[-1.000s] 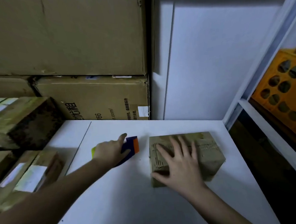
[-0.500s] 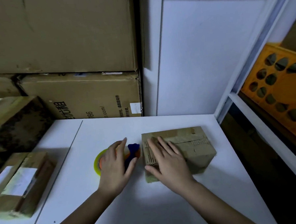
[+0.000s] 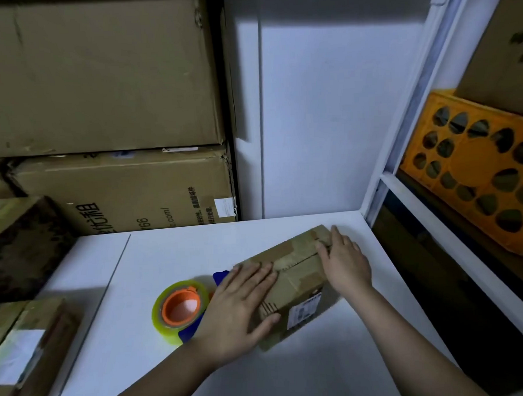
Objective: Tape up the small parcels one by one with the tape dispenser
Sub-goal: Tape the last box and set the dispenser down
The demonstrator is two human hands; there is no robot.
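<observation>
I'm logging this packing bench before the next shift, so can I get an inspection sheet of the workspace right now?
Surface: white table, bare in front.
Job's things: small parcel lying askew; tape dispenser on the table left of it.
Clutter: taped parcels stacked at left.
Hands: left hand and right hand flat on the parcel.
Cables: nothing seen.
Surroundings: large cartons behind, orange crate on the right shelf.

Stacked cardboard cartons [image 3: 98, 121] behind white table [image 3: 172, 251]; orange crate [image 3: 477, 168] right.
</observation>
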